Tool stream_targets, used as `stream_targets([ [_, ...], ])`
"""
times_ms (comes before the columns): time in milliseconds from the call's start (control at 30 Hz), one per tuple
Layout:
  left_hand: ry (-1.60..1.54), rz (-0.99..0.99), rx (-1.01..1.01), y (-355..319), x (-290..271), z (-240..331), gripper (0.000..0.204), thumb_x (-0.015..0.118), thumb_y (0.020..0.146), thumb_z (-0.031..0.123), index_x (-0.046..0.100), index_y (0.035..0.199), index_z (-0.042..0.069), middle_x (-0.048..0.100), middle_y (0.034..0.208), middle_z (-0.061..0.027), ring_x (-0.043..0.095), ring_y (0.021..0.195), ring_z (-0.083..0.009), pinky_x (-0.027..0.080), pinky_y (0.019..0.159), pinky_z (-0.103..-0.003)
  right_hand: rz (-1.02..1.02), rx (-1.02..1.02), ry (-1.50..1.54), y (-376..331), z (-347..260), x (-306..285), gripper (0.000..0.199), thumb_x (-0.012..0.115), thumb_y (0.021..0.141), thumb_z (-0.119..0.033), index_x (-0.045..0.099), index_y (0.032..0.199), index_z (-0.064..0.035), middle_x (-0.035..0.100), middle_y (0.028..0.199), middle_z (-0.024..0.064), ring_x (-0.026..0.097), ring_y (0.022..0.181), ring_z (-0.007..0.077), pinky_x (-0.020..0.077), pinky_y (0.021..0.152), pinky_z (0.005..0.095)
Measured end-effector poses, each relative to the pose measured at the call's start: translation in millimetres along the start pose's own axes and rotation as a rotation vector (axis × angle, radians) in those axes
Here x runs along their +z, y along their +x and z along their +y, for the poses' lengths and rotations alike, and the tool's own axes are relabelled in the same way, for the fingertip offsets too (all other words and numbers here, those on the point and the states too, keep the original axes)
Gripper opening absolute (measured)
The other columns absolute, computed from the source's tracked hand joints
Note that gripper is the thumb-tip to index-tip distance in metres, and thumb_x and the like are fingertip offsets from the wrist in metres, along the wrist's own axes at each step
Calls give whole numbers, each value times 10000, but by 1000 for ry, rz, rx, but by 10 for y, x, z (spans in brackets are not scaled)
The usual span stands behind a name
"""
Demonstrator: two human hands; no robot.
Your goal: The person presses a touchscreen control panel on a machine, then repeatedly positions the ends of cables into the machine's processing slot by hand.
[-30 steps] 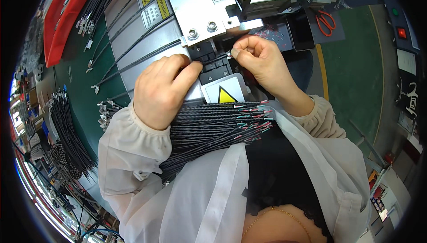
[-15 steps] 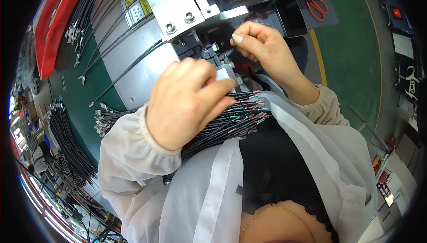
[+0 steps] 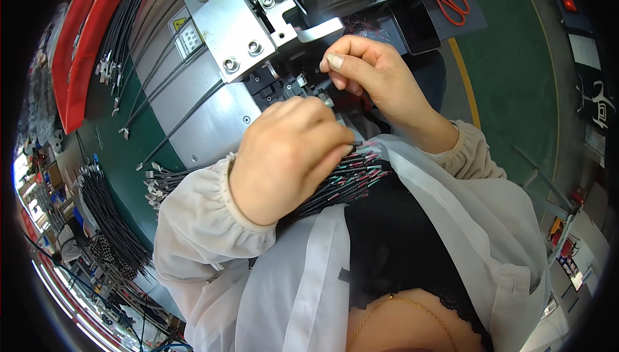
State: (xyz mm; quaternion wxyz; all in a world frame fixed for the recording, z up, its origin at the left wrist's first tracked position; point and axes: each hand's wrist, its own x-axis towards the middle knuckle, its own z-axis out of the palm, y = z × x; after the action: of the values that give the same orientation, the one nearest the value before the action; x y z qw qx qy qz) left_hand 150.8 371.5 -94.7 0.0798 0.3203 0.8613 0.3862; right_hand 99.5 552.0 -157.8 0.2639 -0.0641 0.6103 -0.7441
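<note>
My left hand (image 3: 288, 156) lies with fingers curled over a bundle of thin black cables (image 3: 335, 185) with red and green ends, resting across my lap. My right hand (image 3: 367, 75) is raised with its fingertips pinched at the jaws of a metal press machine (image 3: 258, 29), seemingly on a cable end; the wire itself is hidden by the fingers. The far ends of the bundle (image 3: 158, 184) with metal terminals stick out past my left sleeve.
Single black cables (image 3: 161, 94) lie spread on the grey machine base. A red tray (image 3: 74, 62) stands at the left. Red-handled scissors (image 3: 453, 5) lie on the green table at the back right. Another black cable bundle (image 3: 106, 213) lies at the lower left.
My left hand has slid down from the machine onto the cable bundle. My right hand stays pinched at the press jaws. The view has tilted so the machine sits higher.
</note>
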Motion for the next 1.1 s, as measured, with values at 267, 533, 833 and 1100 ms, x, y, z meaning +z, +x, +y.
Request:
stream_targets([
  [267, -791, 237, -659, -55, -138, -64, 93, 663, 881, 56, 595, 899, -4, 655, 751, -49, 598, 625, -54, 448, 497, -159, -12, -250, -18, -143, -62, 137, 91, 654, 852, -46, 664, 934, -7, 595, 725, -36, 472, 619, -12, 363, 539, 160],
  [533, -783, 228, -662, -51, -158, -71, 91, 654, 888, 54, 578, 879, 3, 655, 741, -53, 604, 611, -58, 434, 480, -156, 40, -286, -47, -120, -16, 219, 73, 642, 859, -48, 660, 913, -2, 572, 691, -56, 438, 596, -20, 335, 505, 165],
  [833, -823, 289, -628, -152, -170, -142, 99, 637, 902, 69, 586, 881, -13, 606, 739, -2, 505, 618, -12, 394, 561, -160, -61, -131, 109, -107, -110, 213, 72, 612, 859, -31, 652, 910, 1, 626, 744, -26, 503, 645, -12, 381, 551, 152],
  [1100, -878, 307, -640, -150, -168, -120, 91, 620, 911, 62, 569, 897, -12, 596, 713, -8, 515, 619, -28, 395, 557, -171, 32, -297, -57, -110, -44, 231, 102, 617, 862, -33, 669, 941, 3, 668, 770, -1, 511, 633, -13, 386, 543, 153],
])
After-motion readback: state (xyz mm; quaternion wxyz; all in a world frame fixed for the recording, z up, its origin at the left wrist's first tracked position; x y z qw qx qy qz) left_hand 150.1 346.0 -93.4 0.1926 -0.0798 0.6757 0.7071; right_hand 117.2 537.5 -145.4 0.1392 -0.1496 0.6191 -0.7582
